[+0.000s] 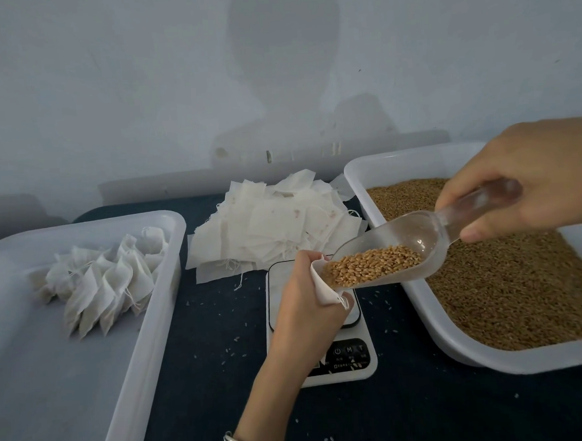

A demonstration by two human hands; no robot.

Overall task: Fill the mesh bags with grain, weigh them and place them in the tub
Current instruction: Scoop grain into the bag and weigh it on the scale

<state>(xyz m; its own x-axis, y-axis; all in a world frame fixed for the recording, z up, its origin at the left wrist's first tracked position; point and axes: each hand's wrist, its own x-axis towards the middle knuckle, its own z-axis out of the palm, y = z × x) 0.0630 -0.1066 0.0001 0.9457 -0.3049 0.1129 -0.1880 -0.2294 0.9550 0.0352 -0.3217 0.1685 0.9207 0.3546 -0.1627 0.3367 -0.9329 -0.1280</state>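
Observation:
My left hand [304, 307] grips a small white mesh bag [327, 289] with its mouth held open, just above the white kitchen scale [344, 362]. My right hand [530, 177] holds the handle of a clear plastic scoop [428, 233], tilted down to the left. Golden grain [372, 263] lies in the scoop's front, and its lip sits in the bag's mouth. On the right stands a white tub of grain [508, 276]. The white tub on the left [88, 365] holds several filled, tied bags [107, 280].
A heap of flat unfilled mesh bags [276, 224] lies behind the scale on the dark table [217, 376]. Stray grains dot the tabletop around the scale. A pale wall rises close behind the table. A bangle circles my left wrist.

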